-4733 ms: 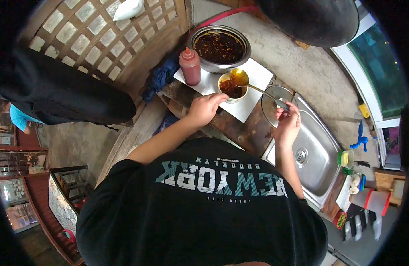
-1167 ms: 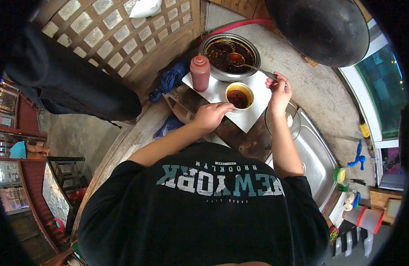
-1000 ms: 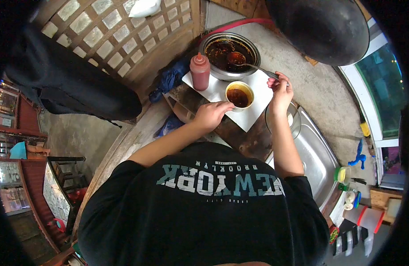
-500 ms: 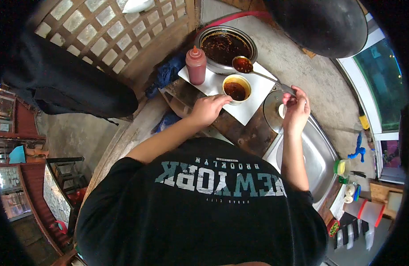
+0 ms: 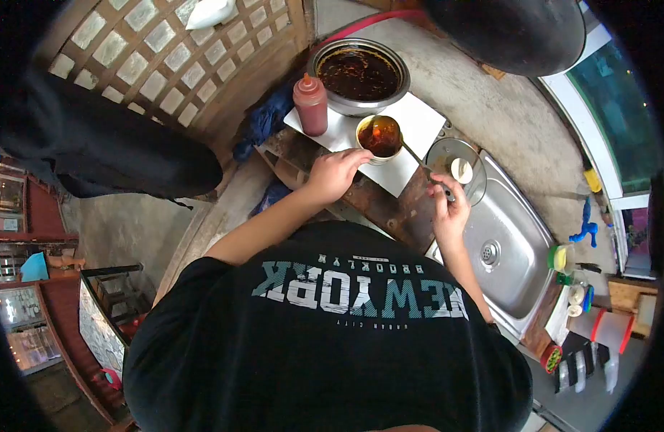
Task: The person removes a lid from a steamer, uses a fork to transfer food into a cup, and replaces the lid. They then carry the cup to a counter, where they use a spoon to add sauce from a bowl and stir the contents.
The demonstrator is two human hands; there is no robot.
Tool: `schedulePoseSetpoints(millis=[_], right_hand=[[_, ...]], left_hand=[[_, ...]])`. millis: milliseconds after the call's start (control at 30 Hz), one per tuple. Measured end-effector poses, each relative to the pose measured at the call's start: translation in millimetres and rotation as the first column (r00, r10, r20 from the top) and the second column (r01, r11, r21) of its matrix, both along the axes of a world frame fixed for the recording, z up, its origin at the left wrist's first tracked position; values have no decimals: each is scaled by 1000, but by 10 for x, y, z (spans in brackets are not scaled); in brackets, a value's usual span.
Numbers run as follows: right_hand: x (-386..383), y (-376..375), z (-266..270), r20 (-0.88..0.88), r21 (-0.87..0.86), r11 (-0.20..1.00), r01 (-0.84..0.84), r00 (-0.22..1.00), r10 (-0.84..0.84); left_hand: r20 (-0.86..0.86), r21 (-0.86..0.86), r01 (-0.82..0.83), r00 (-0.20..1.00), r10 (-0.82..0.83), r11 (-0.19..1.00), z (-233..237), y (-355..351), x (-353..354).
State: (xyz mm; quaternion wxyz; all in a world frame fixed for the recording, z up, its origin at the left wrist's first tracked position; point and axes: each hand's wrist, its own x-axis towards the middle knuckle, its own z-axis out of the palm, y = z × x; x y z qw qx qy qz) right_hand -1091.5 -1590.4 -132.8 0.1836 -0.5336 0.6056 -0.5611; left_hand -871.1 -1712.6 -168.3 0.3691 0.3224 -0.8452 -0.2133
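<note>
My right hand (image 5: 449, 204) grips the handle of a metal ladle (image 5: 410, 153). The ladle's bowl is tipped over the mouth of a small pale cup (image 5: 360, 139), where dark red-brown sauce shows. Fingers of my left hand (image 5: 334, 175) are closed on the near left side of that cup; the thumb is hidden. A white board (image 5: 417, 119) lies under the cup. Behind it, a metal pot (image 5: 406, 85) holds dark, oily sauce with bits floating in it. To the cup's left stands a red squeeze bottle (image 5: 311, 108) with a pointed nozzle.
A glass lid (image 5: 478, 180) with a pale knob lies beside my right hand. Right of it is a steel sink (image 5: 516, 266). A large black pan (image 5: 508, 32) hangs at the upper right. A black draped object (image 5: 130, 144) juts in from the left.
The ladle has moved left and down, from beside the pot to over the cup, and its bowl has tipped. My right hand came closer with it; my left stayed at the cup.
</note>
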Motion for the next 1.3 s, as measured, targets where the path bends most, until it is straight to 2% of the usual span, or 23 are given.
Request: schedulePoseSetpoints(millis=[67, 267, 367, 533, 633, 767, 900, 1000, 1067, 1100, 1167, 1233, 1300], right_hand=[[12, 18, 26, -131, -38, 999, -29, 991, 24], [9, 60, 43, -164, -59, 998, -26, 986, 16], [63, 57, 29, 252, -5, 998, 56, 966, -53], [-88, -71, 15, 571, -60, 990, 129, 818, -72], [-191, -149, 16, 702, -112, 982, 154, 711, -32], [-202, -251, 217, 759, -82, 976, 203, 647, -71], [-298, -503, 257, 733, -131, 979, 159, 680, -13], [-277, -781, 354, 710, -149, 978, 148, 704, 2], [-249, -1015, 374, 713, -160, 975, 152, 701, 8], [-257, -1162, 321, 685, -151, 975, 160, 729, -14], [-227, -1386, 305, 560, -162, 986, 49, 827, 51], [-166, -1602, 236, 388, -166, 986, 9, 920, 57], [-124, -1820, 88, 316, -164, 986, -44, 944, 95]], left_hand=[[-13, 16, 3, 1000, -3, 1000, 7, 6, -7], [-27, 42, 1, 1000, 0, 999, 7, 10, -19], [-26, 27, -5, 1000, 6, 1000, 11, 15, -18], [-1, 41, -14, 1000, 14, 999, 36, 28, -12], [22, 24, -19, 1000, 18, 1000, 63, 32, -12], [4, -33, -5, 1000, 5, 999, 25, 4, -7], [10, -75, -3, 1000, 4, 997, -21, -19, -14], [40, 46, -9, 999, 7, 999, 28, 1, -7], [44, 4, -19, 999, 19, 1000, 41, 9, -12], [45, -18, -24, 999, 25, 1000, 46, 8, -14], [15, -53, -25, 1000, 26, 998, 0, -3, -18], [-2, -67, -26, 1000, 26, 997, -40, -19, -27], [-4, -62, -30, 1000, 30, 998, -41, -27, -26]])
